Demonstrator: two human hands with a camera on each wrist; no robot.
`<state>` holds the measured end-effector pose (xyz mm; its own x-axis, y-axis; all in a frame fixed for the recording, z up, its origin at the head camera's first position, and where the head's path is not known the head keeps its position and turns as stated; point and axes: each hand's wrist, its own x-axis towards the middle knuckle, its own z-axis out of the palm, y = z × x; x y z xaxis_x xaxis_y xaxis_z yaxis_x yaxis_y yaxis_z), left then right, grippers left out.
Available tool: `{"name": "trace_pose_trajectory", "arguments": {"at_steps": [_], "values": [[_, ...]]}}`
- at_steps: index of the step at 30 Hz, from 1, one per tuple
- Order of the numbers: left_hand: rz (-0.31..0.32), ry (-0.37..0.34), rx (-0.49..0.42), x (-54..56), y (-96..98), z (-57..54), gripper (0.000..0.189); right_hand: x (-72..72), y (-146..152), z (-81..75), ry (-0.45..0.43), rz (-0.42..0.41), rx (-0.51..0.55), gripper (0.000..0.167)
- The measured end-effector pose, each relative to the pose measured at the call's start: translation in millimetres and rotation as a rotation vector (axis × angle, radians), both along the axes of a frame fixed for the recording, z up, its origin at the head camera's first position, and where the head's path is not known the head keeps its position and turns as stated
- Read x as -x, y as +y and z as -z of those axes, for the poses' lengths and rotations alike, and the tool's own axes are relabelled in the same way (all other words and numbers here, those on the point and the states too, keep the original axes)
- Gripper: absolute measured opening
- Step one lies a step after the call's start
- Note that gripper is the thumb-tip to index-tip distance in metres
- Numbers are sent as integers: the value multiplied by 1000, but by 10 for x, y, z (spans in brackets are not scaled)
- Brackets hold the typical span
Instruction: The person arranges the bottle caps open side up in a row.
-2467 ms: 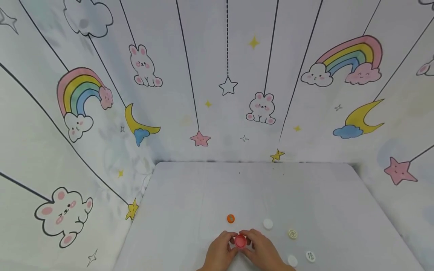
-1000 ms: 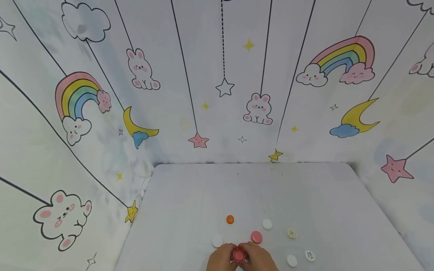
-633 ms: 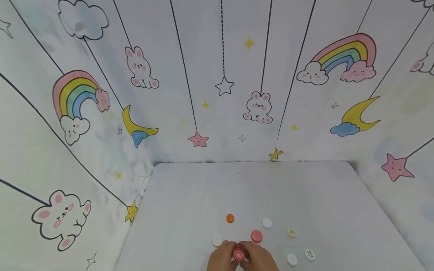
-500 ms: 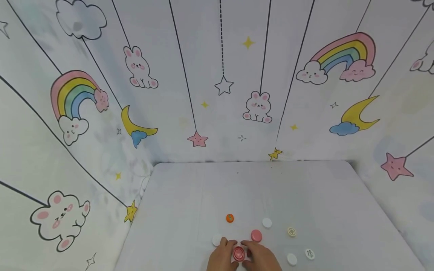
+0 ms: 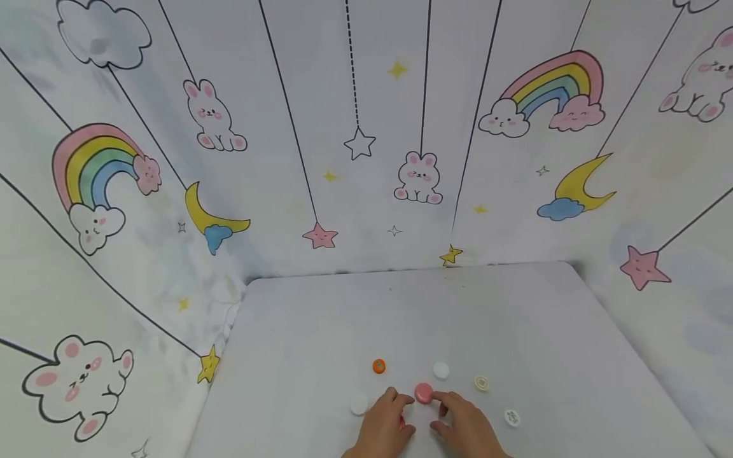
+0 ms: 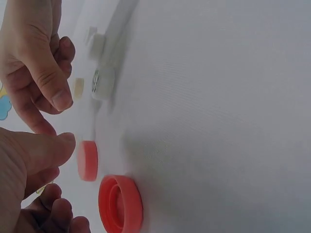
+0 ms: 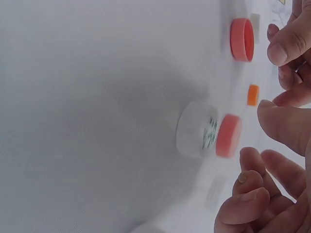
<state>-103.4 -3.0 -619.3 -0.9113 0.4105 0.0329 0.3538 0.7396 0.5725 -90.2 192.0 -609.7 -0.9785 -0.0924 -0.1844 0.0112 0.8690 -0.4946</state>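
Note:
In the head view a pink bottle cap (image 5: 424,393) lies flat between the hands. My left hand (image 5: 383,425) curves over a red bottle cap (image 6: 121,204), hollow side up with an inner ring, which it mostly hides in the head view. The left fingers and thumb stand apart and grip nothing. Close to the pink cap's right edge are the fingertips of my right hand (image 5: 466,425); whether they touch it I cannot tell. Thumb and fingers of that hand are spread, with nothing between them. A white cap with green print (image 7: 197,130) lies near the right hand.
Other caps lie flat on the white table (image 5: 309,331): an orange one (image 5: 379,366), a white one (image 5: 359,404) at left, another white one (image 5: 441,370) farther back. A cream cap (image 5: 481,383) and a printed white cap (image 5: 512,418) are at right. Patterned cloth walls (image 5: 366,191) enclose the table.
Both hands held the red cap; they have let it go and drawn apart. The right hand has moved forward and right, toward the pink cap. The head view has turned slightly right.

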Motion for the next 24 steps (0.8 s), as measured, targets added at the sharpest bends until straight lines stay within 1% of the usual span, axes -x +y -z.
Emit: {"name": "trace_pose_trajectory", "arguments": {"at_steps": [4, 7, 9, 11, 14, 15, 18, 21, 24], "values": [[61, -6, 29, 35, 127, -8, 35, -33, 128, 8, 71, -25, 15, 48], [103, 45, 57, 48, 223, -2, 32, -66, 206, 16, 122, -35, 24, 43], [124, 93, 72, 50, 281, 3, 31, -89, 250, 16, 151, -40, 27, 40], [137, 141, 86, 49, 331, 3, 31, -112, 293, 15, 186, -47, 36, 38], [153, 182, 99, 39, 390, -6, 32, -143, 348, 15, 214, -57, 57, 35], [159, 188, 99, 33, 405, -14, 32, -154, 365, 19, 208, -57, 63, 35], [177, 169, 108, 13, 445, -29, 32, -181, 403, 42, 169, -55, 75, 34], [192, 135, 125, -5, 486, -17, 31, -207, 429, 60, 121, -52, 70, 33], [210, 114, 139, -15, 538, 22, 30, -239, 454, 65, 111, -54, 60, 32]]}}
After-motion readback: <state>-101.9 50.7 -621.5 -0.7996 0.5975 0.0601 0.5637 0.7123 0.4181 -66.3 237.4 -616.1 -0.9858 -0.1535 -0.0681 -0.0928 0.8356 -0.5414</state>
